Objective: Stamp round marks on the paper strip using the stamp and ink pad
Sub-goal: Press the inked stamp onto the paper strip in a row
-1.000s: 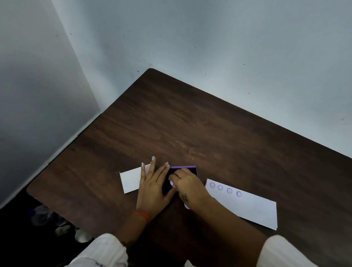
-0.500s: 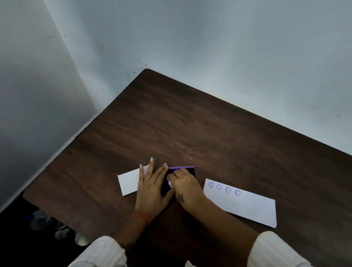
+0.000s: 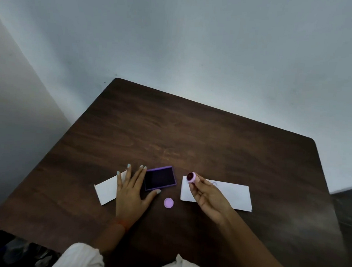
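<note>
My right hand point(image 3: 207, 194) holds a small round pink stamp point(image 3: 191, 177) by its body, raised above the left end of the white paper strip point(image 3: 232, 193), its dark inked face turned up and to the left. One round mark point(image 3: 214, 183) shows on the strip; my hand hides the others. The open purple ink pad point(image 3: 160, 178) lies uncovered between my hands. My left hand point(image 3: 132, 190) rests flat on the table, fingers spread, thumb touching the pad's near left corner.
A round pink cap point(image 3: 168, 202) lies on the dark wooden table point(image 3: 191, 138) in front of the pad. A second white paper piece point(image 3: 106, 189) lies partly under my left hand. Grey walls close off the far and left table edges.
My right hand has lifted the stamp off the ink pad and moved right over the paper strip's left end. The pad is now uncovered. My left hand has stayed flat.
</note>
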{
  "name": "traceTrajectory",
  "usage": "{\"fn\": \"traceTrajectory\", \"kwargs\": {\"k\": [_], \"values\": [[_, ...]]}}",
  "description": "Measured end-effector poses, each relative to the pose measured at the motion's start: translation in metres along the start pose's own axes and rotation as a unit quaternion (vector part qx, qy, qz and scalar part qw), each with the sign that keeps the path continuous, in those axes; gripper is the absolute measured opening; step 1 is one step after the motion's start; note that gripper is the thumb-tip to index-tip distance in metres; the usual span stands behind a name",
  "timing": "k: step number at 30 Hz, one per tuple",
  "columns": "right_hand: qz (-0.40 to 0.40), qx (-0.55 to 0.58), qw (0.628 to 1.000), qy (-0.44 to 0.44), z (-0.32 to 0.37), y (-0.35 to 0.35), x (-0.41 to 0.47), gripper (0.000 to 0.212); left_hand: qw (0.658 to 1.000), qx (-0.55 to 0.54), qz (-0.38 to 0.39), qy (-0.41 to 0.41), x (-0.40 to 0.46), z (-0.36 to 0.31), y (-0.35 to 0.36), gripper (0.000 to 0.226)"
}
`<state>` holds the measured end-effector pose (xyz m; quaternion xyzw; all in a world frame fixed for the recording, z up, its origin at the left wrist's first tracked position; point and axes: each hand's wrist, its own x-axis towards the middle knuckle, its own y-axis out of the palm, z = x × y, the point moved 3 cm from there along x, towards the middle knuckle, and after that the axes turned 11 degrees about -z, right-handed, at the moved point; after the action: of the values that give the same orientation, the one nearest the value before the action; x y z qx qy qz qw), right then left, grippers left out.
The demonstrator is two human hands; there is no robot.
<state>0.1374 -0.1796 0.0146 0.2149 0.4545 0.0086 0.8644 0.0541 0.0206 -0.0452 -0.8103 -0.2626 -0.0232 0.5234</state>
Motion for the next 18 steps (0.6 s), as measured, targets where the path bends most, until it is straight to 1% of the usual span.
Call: {"fn": "traceTrajectory", "kwargs": {"k": [2, 4, 7, 8, 10, 11, 12, 15, 17, 18], "values": [[-0.018, 0.068, 0.997, 0.018, 0.004, -0.016, -0.013, 0.014, 1.0, -0.007, -0.013, -0.006, 0.001, -0.003, -0.001, 0.08], [-0.028, 0.111, 0.993, 0.009, 0.009, -0.029, -0.021, 0.014, 1.0, -0.017, -0.023, 0.006, 0.004, -0.012, -0.003, 0.079], [-0.021, 0.147, 0.989, -0.016, 0.013, -0.045, -0.025, 0.023, 0.997, -0.047, -0.029, 0.047, 0.013, -0.034, -0.002, 0.082], [-0.014, 0.156, 0.987, -0.025, 0.014, -0.051, -0.025, 0.03, 0.996, -0.056, -0.025, 0.066, 0.016, -0.044, 0.0, 0.082], [0.006, 0.166, 0.985, -0.037, 0.017, -0.062, -0.024, 0.052, 0.992, -0.072, -0.009, 0.105, 0.019, -0.064, 0.006, 0.079], [0.01, 0.17, 0.984, -0.043, 0.018, -0.067, -0.023, 0.055, 0.99, -0.077, 0.006, 0.121, 0.02, -0.074, 0.01, 0.078], [0.009, 0.172, 0.984, -0.051, 0.019, -0.072, -0.021, 0.052, 0.988, -0.079, 0.022, 0.134, 0.021, -0.082, 0.014, 0.076], [-0.021, 0.157, 0.984, -0.076, 0.025, -0.082, -0.017, 0.03, 0.979, -0.079, 0.065, 0.175, 0.023, -0.105, 0.029, 0.073], [-0.045, 0.137, 0.985, -0.098, 0.031, -0.089, -0.012, 0.029, 0.974, -0.068, 0.081, 0.202, 0.025, -0.116, 0.038, 0.072], [-0.064, 0.12, 0.984, -0.113, 0.035, -0.093, -0.009, 0.025, 0.972, -0.061, 0.089, 0.209, 0.026, -0.12, 0.042, 0.072]]}}
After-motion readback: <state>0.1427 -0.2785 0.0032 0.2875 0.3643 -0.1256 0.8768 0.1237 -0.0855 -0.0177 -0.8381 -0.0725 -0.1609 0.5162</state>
